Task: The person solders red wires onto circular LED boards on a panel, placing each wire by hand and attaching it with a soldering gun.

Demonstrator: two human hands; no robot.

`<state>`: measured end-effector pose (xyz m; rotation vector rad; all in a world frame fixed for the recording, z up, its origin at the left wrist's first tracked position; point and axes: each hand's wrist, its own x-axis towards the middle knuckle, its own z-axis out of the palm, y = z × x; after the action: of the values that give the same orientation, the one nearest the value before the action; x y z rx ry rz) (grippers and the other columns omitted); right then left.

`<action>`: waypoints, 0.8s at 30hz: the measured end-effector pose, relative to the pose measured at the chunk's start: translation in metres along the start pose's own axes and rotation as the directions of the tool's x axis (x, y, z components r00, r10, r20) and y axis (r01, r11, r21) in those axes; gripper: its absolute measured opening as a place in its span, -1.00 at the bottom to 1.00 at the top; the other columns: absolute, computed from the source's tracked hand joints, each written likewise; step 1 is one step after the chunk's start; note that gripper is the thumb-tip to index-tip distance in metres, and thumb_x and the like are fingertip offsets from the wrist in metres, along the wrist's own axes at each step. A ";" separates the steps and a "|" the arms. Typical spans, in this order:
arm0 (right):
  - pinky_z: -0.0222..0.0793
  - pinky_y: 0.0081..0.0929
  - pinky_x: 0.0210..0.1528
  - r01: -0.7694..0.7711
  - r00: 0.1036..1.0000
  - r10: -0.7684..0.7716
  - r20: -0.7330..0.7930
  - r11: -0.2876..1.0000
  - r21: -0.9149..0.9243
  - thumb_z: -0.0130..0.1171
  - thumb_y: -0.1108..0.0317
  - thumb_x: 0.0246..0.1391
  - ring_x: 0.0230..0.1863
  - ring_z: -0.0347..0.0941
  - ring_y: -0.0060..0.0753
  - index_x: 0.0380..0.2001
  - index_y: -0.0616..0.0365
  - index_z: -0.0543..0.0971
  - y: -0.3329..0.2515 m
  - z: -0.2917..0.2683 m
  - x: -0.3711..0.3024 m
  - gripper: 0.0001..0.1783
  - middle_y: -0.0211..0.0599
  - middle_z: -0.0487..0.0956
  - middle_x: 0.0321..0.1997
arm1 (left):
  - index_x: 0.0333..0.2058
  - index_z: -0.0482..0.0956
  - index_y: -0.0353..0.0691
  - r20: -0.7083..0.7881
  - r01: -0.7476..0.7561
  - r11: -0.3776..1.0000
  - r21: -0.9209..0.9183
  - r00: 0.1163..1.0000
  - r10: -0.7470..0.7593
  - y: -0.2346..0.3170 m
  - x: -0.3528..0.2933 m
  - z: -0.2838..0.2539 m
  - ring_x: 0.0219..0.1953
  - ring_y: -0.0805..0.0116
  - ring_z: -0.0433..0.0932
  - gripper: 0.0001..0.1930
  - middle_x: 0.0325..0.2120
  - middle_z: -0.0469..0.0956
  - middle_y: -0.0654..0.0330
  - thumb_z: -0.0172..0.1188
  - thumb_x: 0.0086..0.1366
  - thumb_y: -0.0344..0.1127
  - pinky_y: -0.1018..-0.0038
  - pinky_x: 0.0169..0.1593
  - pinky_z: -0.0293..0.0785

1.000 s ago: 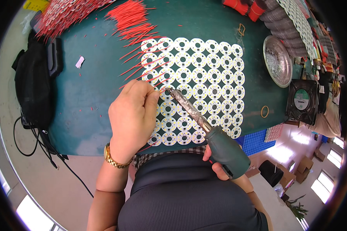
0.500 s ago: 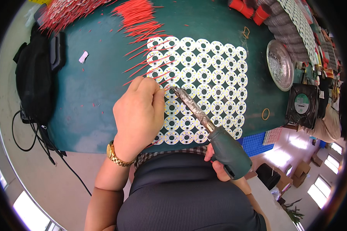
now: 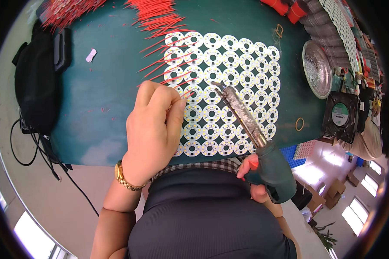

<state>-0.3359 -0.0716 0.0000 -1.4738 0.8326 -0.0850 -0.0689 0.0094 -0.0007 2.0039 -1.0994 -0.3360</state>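
My left hand [image 3: 153, 118], with a gold watch at its wrist, pinches a thin red wire [image 3: 187, 93] whose end lies over a round white board at the left side of the grid. In my right hand [image 3: 258, 193] is a soldering iron [image 3: 245, 117] with a dark green handle. Its tip points up and left over the boards, apart from the left fingers. The grid of round LED boards [image 3: 206, 58] lies flat on the green table [image 3: 116, 95]. Several red wires reach from the left onto the boards of its left columns. The pinching fingertips partly hide the held wire.
Loose red wires [image 3: 155, 15] lie beyond the grid, with another pile [image 3: 71, 13] far left. A black cloth bag [image 3: 36, 86] and dark case [image 3: 62, 49] sit left. Rightward are a metal dish [image 3: 317, 69], a fan [image 3: 340, 113], stacked boards [image 3: 320, 30] and another person's sleeve [image 3: 367, 140].
The soldering iron has moved right, its tip now away from the left fingertips and the wire. My left hand stays pinched at nearly the same place. The whole view has shifted slightly.
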 end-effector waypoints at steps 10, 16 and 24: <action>0.32 -0.56 -0.31 0.038 0.995 -0.047 0.088 0.994 0.103 0.46 -0.16 -0.17 -0.35 0.44 -0.48 -0.28 0.25 0.43 0.011 -0.002 -0.006 -0.30 -0.23 0.53 -0.36 | -0.43 0.45 -0.25 0.057 -0.176 0.960 0.218 0.984 0.167 -0.005 -0.002 0.010 -0.45 0.16 0.43 -0.87 -0.47 0.38 0.13 0.26 0.09 -0.50 0.33 -0.40 0.35; 0.32 -0.55 -0.32 -0.115 0.983 0.089 0.163 0.981 0.159 0.52 -0.22 -0.31 -0.33 0.44 -0.46 -0.22 0.21 0.47 0.020 -0.005 -0.006 -0.21 -0.26 0.52 -0.33 | -0.45 0.44 -0.22 0.074 -0.189 0.948 0.254 0.982 0.176 -0.006 -0.001 0.011 -0.42 0.12 0.44 -0.85 -0.48 0.36 0.12 0.27 0.08 -0.46 0.30 -0.40 0.35; 0.44 -0.47 -0.37 0.113 0.993 -0.101 -0.055 0.939 0.324 0.59 -0.04 -0.34 -0.31 0.52 -0.27 -0.20 0.13 0.48 0.033 0.008 -0.011 -0.28 -0.16 0.50 -0.28 | -0.45 0.41 -0.26 0.073 -0.142 0.946 0.291 0.989 0.126 0.003 0.001 0.012 -0.45 0.10 0.40 -0.87 -0.50 0.35 0.11 0.21 0.11 -0.54 0.30 -0.39 0.33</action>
<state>-0.3539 -0.0543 -0.0252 -1.2047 0.7286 -0.3196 -0.0763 0.0013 -0.0057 2.1743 -1.3802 -0.1600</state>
